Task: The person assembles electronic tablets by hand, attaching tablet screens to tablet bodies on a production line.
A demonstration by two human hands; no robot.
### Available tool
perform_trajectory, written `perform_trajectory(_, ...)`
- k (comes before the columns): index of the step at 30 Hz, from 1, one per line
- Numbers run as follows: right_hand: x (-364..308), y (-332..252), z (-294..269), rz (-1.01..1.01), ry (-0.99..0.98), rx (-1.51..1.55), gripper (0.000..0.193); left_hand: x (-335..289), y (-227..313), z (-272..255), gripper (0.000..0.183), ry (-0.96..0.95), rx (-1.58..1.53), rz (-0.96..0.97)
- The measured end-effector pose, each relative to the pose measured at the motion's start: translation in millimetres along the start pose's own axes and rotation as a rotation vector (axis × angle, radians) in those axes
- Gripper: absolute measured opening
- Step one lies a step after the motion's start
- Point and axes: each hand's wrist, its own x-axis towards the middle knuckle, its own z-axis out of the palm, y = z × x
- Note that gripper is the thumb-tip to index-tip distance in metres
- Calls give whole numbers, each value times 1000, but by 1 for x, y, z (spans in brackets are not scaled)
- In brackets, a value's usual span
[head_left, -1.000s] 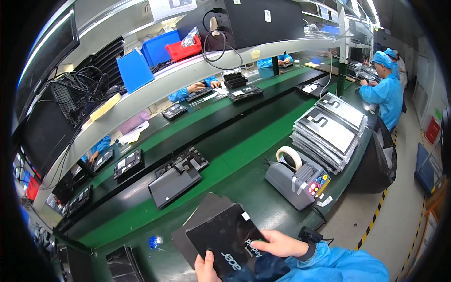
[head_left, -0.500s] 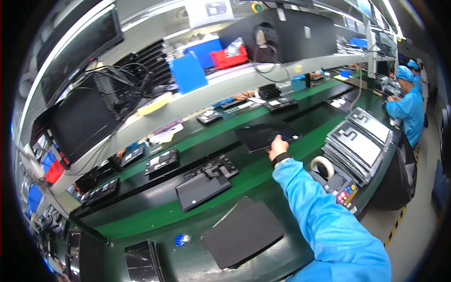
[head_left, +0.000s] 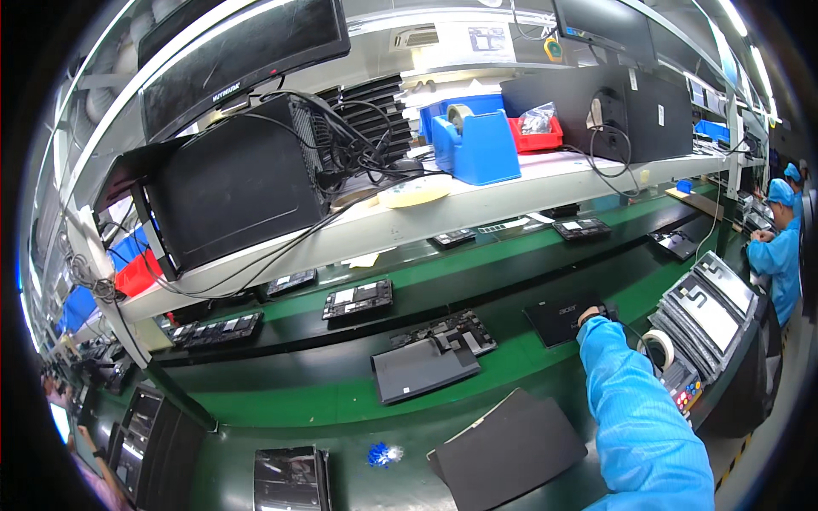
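Note:
My right hand (head_left: 590, 315) reaches forward in a blue sleeve and is closed on the right edge of a black laptop lid (head_left: 550, 324). The lid lies on or just above the green strip of the bench. My sleeve hides part of the fingers. Left of it sits an opened laptop (head_left: 426, 370), its dark panel towards me and bare inner parts behind. Closer to me, flat dark grey panels (head_left: 511, 451) lie stacked askew. My left hand is out of view.
A stack of silver-grey panels (head_left: 711, 311) stands at the right, beside a tape roll (head_left: 658, 349) and a box with coloured buttons (head_left: 686, 392). A shelf (head_left: 477, 200) with a blue tape dispenser (head_left: 477, 146) runs above the bench. A co-worker (head_left: 777, 247) is at far right.
The view has swung left and up, so the bench sits further right and lower. The laptop lid has come down from a raised tilt towards the bench, with my right hand at its edge.

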Motion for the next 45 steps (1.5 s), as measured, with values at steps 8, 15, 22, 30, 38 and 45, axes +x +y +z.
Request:
perform_trajectory(8, -46, -158, -253, 272, -243, 1458, 51, 2, 1, -6, 16, 21, -132, -3)
perform_trajectory(15, -30, -231, -277, 151, -165, 963, 78, 6, 5, -19, 17, 182, -133, 44)
perform_trajectory(22, -23, -267, -271, 227, -293, 1197, 63, 5, 5, -25, 19, 202, -136, 88)
perform_trajectory(30, -62, -264, -315, 14, -42, 1027, 35, 1, 11, -23, 21, 199, -120, 59)
perform_trajectory(38, -76, -287, -307, 514, 16, 1803, 46, -1, 4, -24, 22, 97, -154, -8)
perform_trajectory(45, -162, -160, -383, 391, -255, 2288, 41, 3, -25, -30, 22, 42, -320, 10)
